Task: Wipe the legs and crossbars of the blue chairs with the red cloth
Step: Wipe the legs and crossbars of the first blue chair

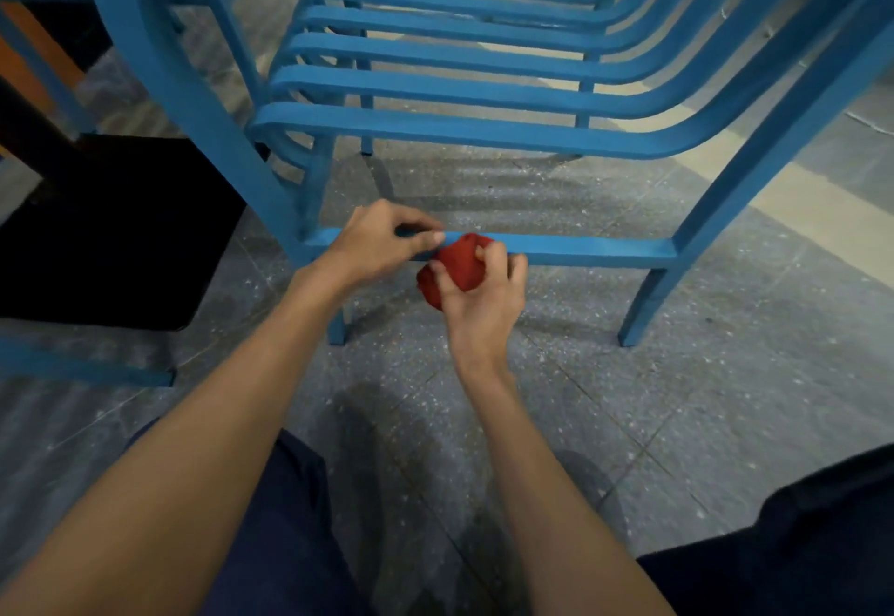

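While the red cloth (459,263) is gripped, bunched up, in the R hand (484,298) at frame ctr, it is held touching the low crossbar (595,248) of the blue chairs (435,83), stacked across the upper half. The crossbar is pinched betw. thumb & fingers of the L hand (377,245), just left of the cloth. Speckled floor (725,373) is seen underneath.

Café-like seating area: blue chairs (435,131), dark table base (121,238), terrazzo floor (725,373)
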`<state>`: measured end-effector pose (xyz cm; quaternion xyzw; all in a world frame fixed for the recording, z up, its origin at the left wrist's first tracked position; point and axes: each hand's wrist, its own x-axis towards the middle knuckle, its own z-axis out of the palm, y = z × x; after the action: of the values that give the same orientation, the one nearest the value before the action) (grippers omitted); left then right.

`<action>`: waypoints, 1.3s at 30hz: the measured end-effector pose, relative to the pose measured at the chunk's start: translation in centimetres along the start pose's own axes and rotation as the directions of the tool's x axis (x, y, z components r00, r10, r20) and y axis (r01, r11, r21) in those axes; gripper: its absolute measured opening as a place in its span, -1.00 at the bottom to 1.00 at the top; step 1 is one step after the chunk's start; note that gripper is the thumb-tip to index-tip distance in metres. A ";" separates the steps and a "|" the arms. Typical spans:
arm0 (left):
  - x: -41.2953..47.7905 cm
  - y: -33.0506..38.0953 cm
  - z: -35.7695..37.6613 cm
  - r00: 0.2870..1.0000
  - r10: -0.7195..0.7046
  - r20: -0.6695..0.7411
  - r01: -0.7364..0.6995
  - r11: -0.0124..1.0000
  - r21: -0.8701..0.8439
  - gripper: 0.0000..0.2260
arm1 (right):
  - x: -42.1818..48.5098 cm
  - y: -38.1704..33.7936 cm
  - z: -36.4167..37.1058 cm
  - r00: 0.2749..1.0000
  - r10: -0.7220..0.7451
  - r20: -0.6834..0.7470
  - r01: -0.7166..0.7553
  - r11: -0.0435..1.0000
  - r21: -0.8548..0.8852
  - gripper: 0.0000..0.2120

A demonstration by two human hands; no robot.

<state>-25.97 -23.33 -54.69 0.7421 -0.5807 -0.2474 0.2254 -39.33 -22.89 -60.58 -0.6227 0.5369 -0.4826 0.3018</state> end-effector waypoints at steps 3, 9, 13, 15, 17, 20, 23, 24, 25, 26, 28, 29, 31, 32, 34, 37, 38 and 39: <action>-0.1 -0.2 -0.1 0.999 -0.010 0.049 0.013 0.998 -0.054 -0.67 | 0.1 0.4 -0.5 0.996 0.072 -0.055 -0.071 0.997 0.012 -0.64; 0.0 0.5 0.2 0.997 -0.076 0.000 0.075 0.992 -0.098 -0.77 | -1.4 -1.1 1.8 0.996 0.054 0.067 -0.058 0.997 0.057 -0.67; -0.1 0.5 0.4 0.996 -0.087 -0.017 0.084 0.991 -0.108 -0.78 | -1.5 -0.8 1.3 0.995 0.058 0.077 -0.064 0.995 0.079 -0.68; -0.1 0.5 0.4 0.997 -0.082 -0.004 0.081 0.989 -0.122 -0.75 | -0.9 -0.2 0.4 0.997 0.075 -0.002 -0.074 0.995 0.070 -0.67; -0.1 0.6 0.3 0.996 -0.089 0.002 0.088 0.986 -0.140 -0.73 | -0.1 0.5 -0.6 0.990 0.120 -0.073 -0.116 0.991 0.060 -0.65; 0.0 0.7 0.4 0.995 -0.098 0.002 0.097 0.983 -0.155 -0.72 | 0.6 1.4 -1.7 0.965 0.200 -0.171 -0.189 0.979 0.075 -0.64; 0.0 0.6 0.4 0.994 -0.110 0.001 0.109 0.981 -0.159 -0.72 | 0.1 1.0 -1.2 0.955 0.224 -0.195 -0.205 0.972 0.117 -0.68; 0.0 0.5 0.4 0.994 -0.112 0.000 0.110 0.980 -0.166 -0.72 | -0.2 0.7 -0.8 0.965 0.210 -0.158 -0.192 0.974 0.119 -0.69; 0.0 0.4 0.4 0.994 -0.112 -0.001 0.110 0.978 -0.175 -0.72 | -0.6 0.3 -0.3 0.978 0.186 -0.099 -0.174 0.978 0.115 -0.70; 0.0 0.4 0.5 0.994 -0.112 -0.002 0.110 0.977 -0.186 -0.72 | -1.0 0.0 0.2 0.987 0.160 -0.035 -0.155 0.982 0.109 -0.69; 0.0 0.3 0.7 0.994 -0.107 -0.008 0.103 0.974 -0.201 -0.72 | -1.4 -0.2 0.7 0.991 0.133 0.033 -0.136 0.985 0.107 -0.67; 0.0 0.3 0.7 0.995 -0.100 -0.013 0.096 0.974 -0.206 -0.72 | -1.3 -0.2 0.6 0.991 0.133 0.029 -0.136 0.984 0.112 -0.67; -0.1 0.2 0.7 0.995 -0.095 -0.019 0.089 0.974 -0.206 -0.72 | -0.8 0.2 -0.3 0.989 0.149 -0.025 -0.145 0.983 0.108 -0.67; -0.1 0.1 0.7 0.995 -0.096 -0.020 0.090 0.974 -0.207 -0.72 | -0.3 0.7 -1.0 0.984 0.167 -0.069 -0.160 0.982 0.100 -0.67; -0.1 -0.1 0.7 0.995 -0.098 -0.025 0.091 0.974 -0.208 -0.72 | 0.8 1.8 -2.5 0.967 0.205 -0.150 -0.193 0.977 0.092 -0.67; -0.1 -0.2 0.8 0.995 -0.093 -0.028 0.086 0.976 -0.202 -0.71 | 1.7 2.8 -4.1 0.962 0.194 -0.191 -0.188 0.981 0.054 -0.68; -0.1 -0.3 0.8 0.995 -0.093 -0.027 0.086 0.977 -0.195 -0.71 | 1.7 2.8 -4.0 0.965 0.184 -0.189 -0.179 0.983 0.043 -0.69; -0.1 -0.3 0.8 0.995 -0.092 -0.026 0.086 0.979 -0.186 -0.71 | 1.4 2.7 -3.7 0.968 0.177 -0.177 -0.173 0.984 0.038 -0.69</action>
<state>-26.32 -23.22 -55.50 0.7474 -0.5176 -0.2972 0.2918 -43.87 -24.35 -61.26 -0.5238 0.6093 -0.5141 0.3003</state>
